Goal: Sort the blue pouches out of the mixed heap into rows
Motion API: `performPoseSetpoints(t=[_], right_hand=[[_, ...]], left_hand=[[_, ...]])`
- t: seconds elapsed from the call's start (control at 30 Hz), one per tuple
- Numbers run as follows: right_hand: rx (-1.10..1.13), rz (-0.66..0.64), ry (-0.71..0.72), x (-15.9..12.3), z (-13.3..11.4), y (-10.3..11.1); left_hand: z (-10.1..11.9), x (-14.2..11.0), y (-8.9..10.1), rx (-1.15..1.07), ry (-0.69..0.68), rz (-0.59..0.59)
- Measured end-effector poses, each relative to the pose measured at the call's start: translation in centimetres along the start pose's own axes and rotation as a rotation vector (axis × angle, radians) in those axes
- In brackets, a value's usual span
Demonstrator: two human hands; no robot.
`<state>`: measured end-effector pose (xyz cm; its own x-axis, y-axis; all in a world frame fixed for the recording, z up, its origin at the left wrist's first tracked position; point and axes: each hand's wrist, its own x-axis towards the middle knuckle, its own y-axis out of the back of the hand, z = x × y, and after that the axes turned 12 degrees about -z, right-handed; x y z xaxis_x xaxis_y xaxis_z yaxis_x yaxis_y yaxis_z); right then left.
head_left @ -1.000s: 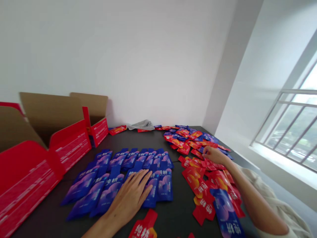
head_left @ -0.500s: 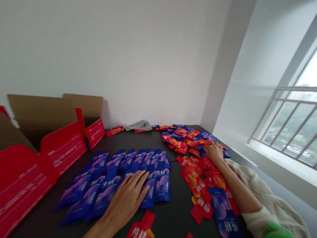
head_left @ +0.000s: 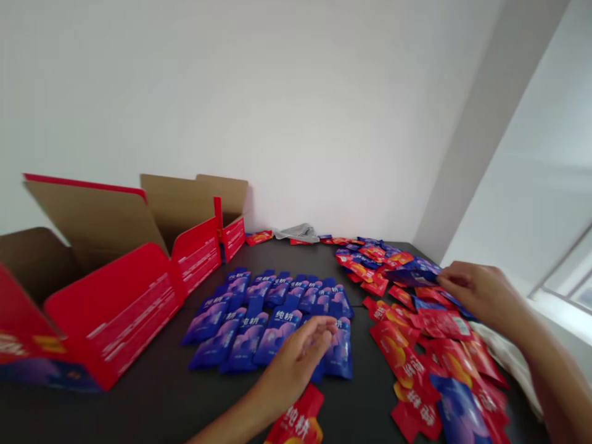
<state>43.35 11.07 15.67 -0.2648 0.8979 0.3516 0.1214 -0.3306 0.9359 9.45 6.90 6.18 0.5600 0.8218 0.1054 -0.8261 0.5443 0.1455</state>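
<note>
Rows of blue sachets (head_left: 277, 308) lie side by side on the dark table (head_left: 152, 401). My left hand (head_left: 296, 361) hovers over their near right corner, fingers loosely apart and holding nothing. A mixed heap of red and blue sachets (head_left: 416, 320) covers the table's right side. Over that heap, my right hand (head_left: 481, 293) is raised with its fingertips pinched on the edge of a blue sachet (head_left: 409, 277). One red sachet (head_left: 296, 425) lies by my left wrist.
Two open red cardboard boxes stand at the left, a large one (head_left: 115, 302) and a smaller one (head_left: 231, 231) behind it. A grey cloth (head_left: 296, 232) lies against the back wall. Pale fabric (head_left: 504, 351) hangs at the table's right edge, below a window.
The view has swung left and closer. My left hand has lifted off the blue sachets. My right hand has risen from the heap, pinching a blue sachet.
</note>
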Motion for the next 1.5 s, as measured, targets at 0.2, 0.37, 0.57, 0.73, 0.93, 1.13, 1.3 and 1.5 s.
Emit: performPoseSetpoints(t=[0.2,0.37,0.57,0.73,0.93,1.13,1.3,1.5], right_hand=[[0.116,0.111,0.371,-3.1,-16.3,-2.6],[0.087,0.197,0.588,-3.7,-21.3,-8.3],[0.418,-0.016,0.491,-3.0,-19.5,-7.5],[0.755,0.142,0.074,-0.4,-15.7,-7.1],[1.316,-0.369,0.159,1.1,-13.8,-8.9],[1.262,-0.235,0.023,3.1,-11.6,-10.2],[1.220,-0.548,-0.064,5.2,-7.4,-11.9],[1.099,-0.811,-0.038,5.8,-6.9,-14.1]], left_hand=[[2.9,-1.0,-1.2,-0.730,0.048,-0.333],[2.6,-1.1,-1.4,-0.880,0.148,0.000],[1.4,-0.7,-1.3,-0.730,0.130,0.275],[1.3,-0.8,-1.5,-0.570,0.259,0.297],[0.9,-0.9,-2.0,-0.440,0.286,0.204],[-0.6,-0.6,-1.8,-0.265,0.228,-0.035],[-1.4,-1.0,-2.4,-0.112,0.083,-0.180],[-0.6,-1.5,-2.8,0.255,0.032,-0.132]])
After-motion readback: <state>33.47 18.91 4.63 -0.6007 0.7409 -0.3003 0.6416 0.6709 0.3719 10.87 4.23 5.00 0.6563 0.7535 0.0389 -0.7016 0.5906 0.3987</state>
